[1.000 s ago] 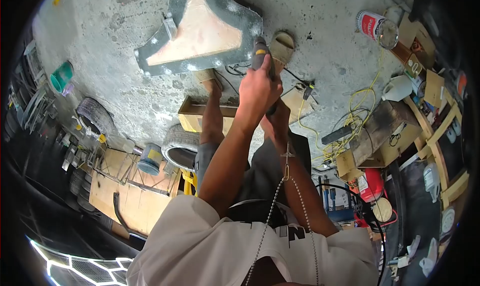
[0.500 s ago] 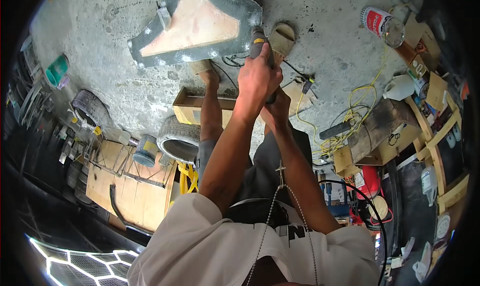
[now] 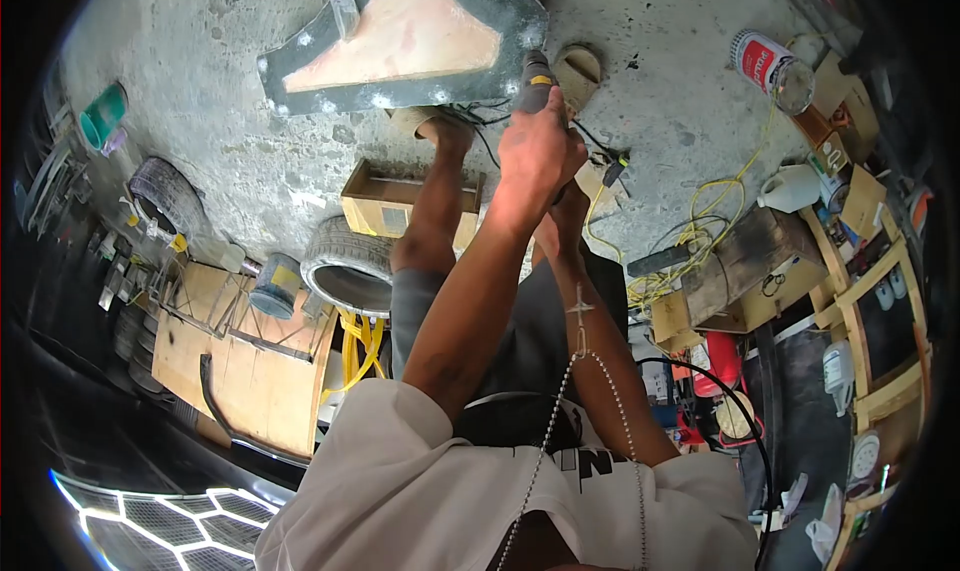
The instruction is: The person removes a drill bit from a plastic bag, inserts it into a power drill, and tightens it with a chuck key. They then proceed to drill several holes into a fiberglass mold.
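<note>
A dark handheld power tool (image 3: 539, 75) with a yellow band has its nose at the right end of a panel (image 3: 400, 93). My left hand (image 3: 541, 149) is wrapped round the tool's body. Farther back, my right hand (image 3: 565, 216) is closed on the tool's rear part, largely hidden by my left hand and wrist. The panel is triangular with a dark grey border, whitish spots and a pale pinkish middle (image 3: 410, 36). A small clear plastic piece (image 3: 344, 15) lies on its left side. The tool's tip is too small to make out.
Below the panel are my sandalled feet, a wooden box (image 3: 370, 211) and a tire (image 3: 345, 271). Cables (image 3: 660, 276) and a wooden crate (image 3: 755, 271) lie to the right. A red-and-white can (image 3: 762, 61) is at the upper right, a green container (image 3: 103, 116) at the far left.
In view, the panel, tool and both hands have shifted slightly right and up. The floor objects have shifted too, as the view has turned a little. Both hands keep their hold on the tool.
</note>
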Available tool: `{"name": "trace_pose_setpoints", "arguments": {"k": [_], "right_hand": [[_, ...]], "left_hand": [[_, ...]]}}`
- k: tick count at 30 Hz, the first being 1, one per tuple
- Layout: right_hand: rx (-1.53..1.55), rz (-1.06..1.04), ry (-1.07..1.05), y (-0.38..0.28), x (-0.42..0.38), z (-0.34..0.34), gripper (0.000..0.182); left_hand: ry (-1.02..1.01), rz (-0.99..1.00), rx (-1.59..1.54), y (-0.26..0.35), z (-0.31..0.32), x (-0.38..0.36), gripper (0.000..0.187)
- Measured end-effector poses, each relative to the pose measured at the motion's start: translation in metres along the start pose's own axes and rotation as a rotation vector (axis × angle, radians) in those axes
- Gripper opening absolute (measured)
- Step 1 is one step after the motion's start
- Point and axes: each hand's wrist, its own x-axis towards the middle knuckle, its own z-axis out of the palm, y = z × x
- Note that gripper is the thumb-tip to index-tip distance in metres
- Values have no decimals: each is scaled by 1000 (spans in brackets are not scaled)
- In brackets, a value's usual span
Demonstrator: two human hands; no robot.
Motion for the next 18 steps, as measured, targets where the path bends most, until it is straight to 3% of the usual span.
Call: {"name": "trace_pose_setpoints", "arguments": {"k": [4, 5, 6, 8, 13, 16, 18], "right_hand": [[-110, 121, 7, 1, 12, 6, 49], [-195, 72, 17, -8, 13, 2, 42], [-23, 93, -4, -3, 15, 2, 38], [-209, 43, -59, -23, 17, -9, 36], [-242, -103, -108, -48, 32, -41, 34], [-238, -168, -98, -58, 14, -59, 33], [-233, -192, -85, -54, 21, -63, 33]], "left_hand": [[-56, 56, -2, 8, -15, 22, 48], [-51, 71, 4, 10, -13, 27, 44], [-45, 77, 8, 11, -12, 26, 40], [10, 56, -41, 14, -6, 31, 25], [-104, -46, 3, 34, 10, 53, 24], [-240, 75, -72, 41, 21, 65, 35], [-116, 7, -29, 47, 29, 63, 32]]}}
